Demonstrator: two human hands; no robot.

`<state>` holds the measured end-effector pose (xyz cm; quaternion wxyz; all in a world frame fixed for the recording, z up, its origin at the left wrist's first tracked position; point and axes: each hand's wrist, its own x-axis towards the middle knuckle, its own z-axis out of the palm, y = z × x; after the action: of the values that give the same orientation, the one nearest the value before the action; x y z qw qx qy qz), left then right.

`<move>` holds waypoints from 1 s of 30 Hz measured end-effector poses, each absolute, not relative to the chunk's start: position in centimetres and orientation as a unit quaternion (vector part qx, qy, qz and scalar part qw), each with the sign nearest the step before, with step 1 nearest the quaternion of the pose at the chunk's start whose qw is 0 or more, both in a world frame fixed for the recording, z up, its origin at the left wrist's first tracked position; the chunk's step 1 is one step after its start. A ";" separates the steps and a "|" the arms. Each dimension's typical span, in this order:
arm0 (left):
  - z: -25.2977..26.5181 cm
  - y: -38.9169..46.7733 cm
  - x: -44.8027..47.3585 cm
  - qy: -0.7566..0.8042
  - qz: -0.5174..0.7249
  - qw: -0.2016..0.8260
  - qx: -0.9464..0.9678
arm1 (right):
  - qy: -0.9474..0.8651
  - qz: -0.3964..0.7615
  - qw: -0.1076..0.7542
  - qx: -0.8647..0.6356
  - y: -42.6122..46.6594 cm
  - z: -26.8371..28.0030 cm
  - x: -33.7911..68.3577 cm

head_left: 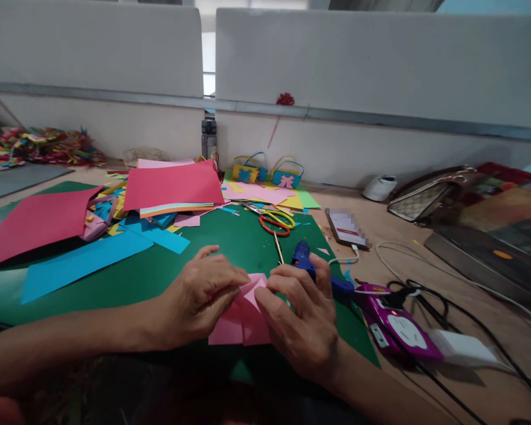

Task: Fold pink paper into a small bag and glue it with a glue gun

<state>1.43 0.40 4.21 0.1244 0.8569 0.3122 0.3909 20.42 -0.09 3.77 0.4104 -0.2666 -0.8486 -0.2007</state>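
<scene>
Head view: left fingers (pixel 230 275) and right fingers (pixel 292 285) pinch folded pink paper (pixel 255 316); glue gun (pixel 301 255) sits just beyond right fingers, scissors (pixel 287 219) farther.

Head-worn view — forward and down, near the pink paper (pixel 253 319)

Two hands show: one left hand (pixel 206 289), one right hand (pixel 307 316). Between them is one folded pink paper (pixel 253 323). Just beyond the right hand lies one blue glue gun (pixel 301 257); right of that hand, one purple power strip (pixel 392 314); farther beyond it, one smartphone (pixel 347 227). Beyond the left hand, leftward, are two large red sheets (pixel 172 186) and two long blue paper strips (pixel 88 260). Well beyond both hands stand three miniature handbags (pixel 245 172).
</scene>
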 end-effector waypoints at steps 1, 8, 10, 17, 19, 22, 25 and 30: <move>4.2 0.4 1.4 0.309 0.388 0.124 0.859 | -0.848 -0.201 0.411 -0.268 -0.1 3.8 20.4; 4.3 0.1 1.5 0.287 0.383 0.104 0.872 | -0.840 -0.210 0.410 -0.285 -0.1 3.7 20.3; 4.3 0.1 1.6 0.281 0.385 0.083 0.875 | -0.839 -0.213 0.408 -0.290 -0.1 3.8 20.3; 3.4 0.4 2.0 0.273 0.414 -0.046 0.867 | -0.844 -0.214 0.393 -0.297 -0.1 3.9 20.1; 3.3 0.5 1.9 0.267 0.411 -0.062 0.869 | -0.844 -0.214 0.391 -0.298 -0.2 3.8 20.0; 3.4 0.7 1.8 0.264 0.419 -0.076 0.866 | -0.844 -0.212 0.398 -0.290 -0.3 3.8 20.0; 3.7 1.1 1.6 0.259 0.440 -0.074 0.856 | -0.838 -0.192 0.430 -0.276 -0.5 3.9 20.2; 4.0 1.6 1.5 0.247 0.456 -0.047 0.854 | -0.835 -0.092 0.467 -0.276 -0.7 4.5 20.7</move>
<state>1.45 1.58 4.02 -0.0467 0.8536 0.2475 0.4560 20.71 -0.68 4.51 0.4670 -0.2757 -0.8352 -0.0916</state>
